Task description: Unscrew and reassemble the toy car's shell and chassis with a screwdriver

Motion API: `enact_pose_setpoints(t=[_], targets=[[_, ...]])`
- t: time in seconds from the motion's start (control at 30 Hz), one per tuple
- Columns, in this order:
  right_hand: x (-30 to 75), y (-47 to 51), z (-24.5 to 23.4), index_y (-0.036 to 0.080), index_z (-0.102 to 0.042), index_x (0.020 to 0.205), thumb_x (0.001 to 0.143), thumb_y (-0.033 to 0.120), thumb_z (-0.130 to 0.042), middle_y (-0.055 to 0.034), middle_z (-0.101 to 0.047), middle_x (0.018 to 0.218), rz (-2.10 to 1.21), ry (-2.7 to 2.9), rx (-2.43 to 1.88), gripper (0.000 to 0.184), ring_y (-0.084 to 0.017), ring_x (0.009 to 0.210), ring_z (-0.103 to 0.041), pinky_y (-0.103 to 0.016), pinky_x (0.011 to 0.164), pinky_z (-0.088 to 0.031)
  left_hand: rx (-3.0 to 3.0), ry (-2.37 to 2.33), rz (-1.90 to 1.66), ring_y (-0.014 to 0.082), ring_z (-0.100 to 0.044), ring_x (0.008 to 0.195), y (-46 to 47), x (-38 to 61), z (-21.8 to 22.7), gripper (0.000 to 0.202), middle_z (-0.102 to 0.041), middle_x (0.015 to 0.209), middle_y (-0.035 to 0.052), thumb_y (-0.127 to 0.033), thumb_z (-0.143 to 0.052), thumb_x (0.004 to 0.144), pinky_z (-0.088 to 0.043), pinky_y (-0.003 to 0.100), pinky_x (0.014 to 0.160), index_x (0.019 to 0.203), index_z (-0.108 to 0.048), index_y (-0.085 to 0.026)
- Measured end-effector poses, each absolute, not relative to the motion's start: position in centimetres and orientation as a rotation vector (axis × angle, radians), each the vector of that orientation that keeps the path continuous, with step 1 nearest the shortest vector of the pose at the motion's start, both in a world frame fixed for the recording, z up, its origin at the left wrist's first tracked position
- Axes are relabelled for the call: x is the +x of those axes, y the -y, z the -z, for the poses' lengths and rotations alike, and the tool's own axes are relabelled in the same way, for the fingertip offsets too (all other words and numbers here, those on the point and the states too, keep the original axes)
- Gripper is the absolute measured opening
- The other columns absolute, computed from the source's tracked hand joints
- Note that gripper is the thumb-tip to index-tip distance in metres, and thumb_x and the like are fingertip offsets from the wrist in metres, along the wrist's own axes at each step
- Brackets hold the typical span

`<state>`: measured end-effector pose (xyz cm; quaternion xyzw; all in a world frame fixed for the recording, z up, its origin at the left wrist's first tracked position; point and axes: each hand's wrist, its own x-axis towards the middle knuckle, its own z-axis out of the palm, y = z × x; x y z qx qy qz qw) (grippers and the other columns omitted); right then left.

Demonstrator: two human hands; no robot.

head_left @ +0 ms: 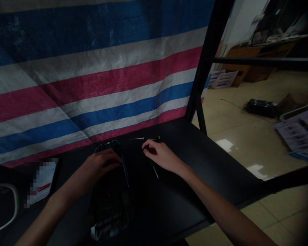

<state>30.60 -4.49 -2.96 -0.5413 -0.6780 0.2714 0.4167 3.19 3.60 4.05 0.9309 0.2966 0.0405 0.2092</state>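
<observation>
The scene is dim. My left hand point(102, 164) rests with curled fingers on top of a dark device point(110, 201) lying on the black table point(195, 160). A thin blue-handled tool point(124, 169) lies just right of that hand. My right hand point(162, 155) has its fingers bent down onto the table; a slim tool point(155, 171) pokes out beneath it. What its fingertips hold is hidden. A small screwdriver with a yellow and black handle point(146, 138) lies just beyond it.
A striped blue, white and red tarp point(92, 75) hangs behind the table. A black frame post point(207, 61) stands at the right. A white cable point(10, 205) and a card point(42, 182) lie at the left. Boxes and papers point(297, 133) sit on the tiled floor.
</observation>
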Motion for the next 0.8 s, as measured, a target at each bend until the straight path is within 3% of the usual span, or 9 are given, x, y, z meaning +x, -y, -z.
enact_pose_setpoints(t=[0.23, 0.6, 0.8], targets=[[30.6, 4.4, 2.9, 0.023, -0.066, 0.108, 0.096, 0.024, -0.058, 0.0043, -0.060, 0.071, -0.682, 1.708, -1.364, 0.014, -0.013, 0.066, -0.059, -0.026, 0.065, -0.039, 2.576, -0.855, -0.075, 0.0164, -0.069, 0.088, -3.2, 4.2, -4.4, 0.012, -0.069, 0.101, -0.0015, -0.032, -0.061, 0.099, -0.048, 0.025, 0.077, 0.096, -0.072, -0.027], [30.6, 4.5, 2.9, 0.023, -0.066, 0.109, 0.097, 0.025, -0.058, 0.0036, -0.062, 0.072, -0.694, 1.715, -1.366, 0.015, -0.014, 0.067, -0.060, -0.026, 0.065, -0.040, 2.727, -0.832, 0.040, 0.0199, -0.067, 0.098, -2.1, 5.3, -5.6, 0.010, -0.069, 0.109, 0.0003, -0.026, -0.064, 0.095, -0.048, 0.029, 0.085, 0.092, -0.073, -0.027], [30.6, 4.4, 3.0, 0.023, -0.065, 0.110, 0.097, 0.025, -0.058, 0.0028, -0.063, 0.073, -0.684, 1.723, -1.380, 0.016, -0.014, 0.067, -0.061, -0.026, 0.066, -0.041, 2.822, -0.946, 0.211, 0.0224, -0.068, 0.093, -1.3, 6.8, -6.8, 0.013, -0.070, 0.100, 0.0015, -0.016, -0.063, 0.088, -0.048, 0.029, 0.074, 0.089, -0.072, -0.025]])
